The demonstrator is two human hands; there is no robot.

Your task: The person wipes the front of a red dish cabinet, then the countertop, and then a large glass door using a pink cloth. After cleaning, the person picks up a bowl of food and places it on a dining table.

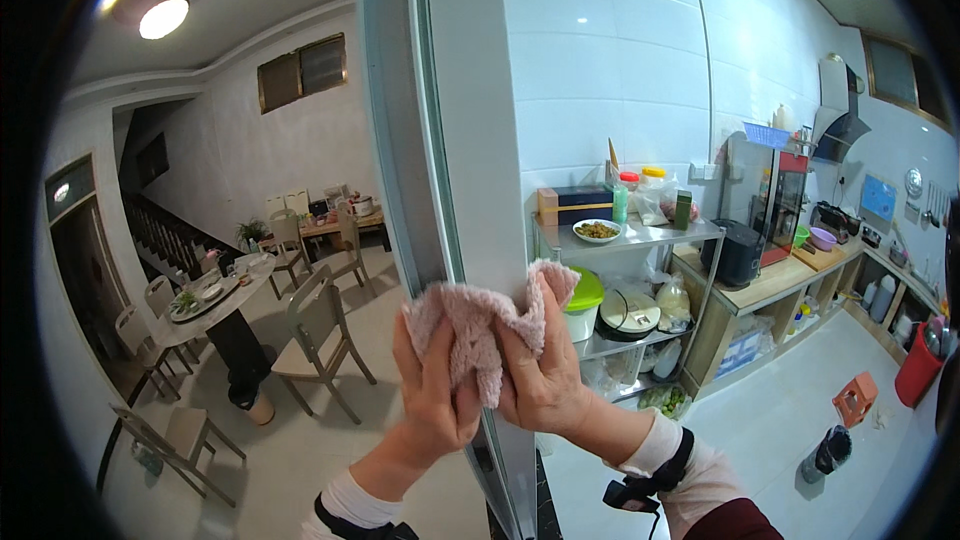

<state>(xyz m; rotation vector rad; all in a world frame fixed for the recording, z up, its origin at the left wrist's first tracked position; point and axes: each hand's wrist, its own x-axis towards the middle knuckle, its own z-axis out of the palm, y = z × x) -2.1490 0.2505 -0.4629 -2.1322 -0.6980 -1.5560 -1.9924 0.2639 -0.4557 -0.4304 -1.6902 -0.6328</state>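
Note:
A fluffy pink cloth (478, 325) is pressed against the upright metal door frame (470, 130) in the middle of the view. My left hand (432, 390) grips the cloth's left side, with its fingers pointing up and bent round it. On the other side my right hand (545, 380) holds the cloth too, its fingers folded over the right part. Both hands are close together at the same height. The cloth hides the strip of frame behind it and some of the fingertips.
Just right of the frame stands a metal shelf (640, 237) with a plate of food (597, 230), jars and a green-lidded bucket (584, 305). Farther right are a kitchen counter (780, 275), an orange stool (855, 398) and a bin (826, 455). Leftward are a dining table (245, 285) and several chairs (325, 345).

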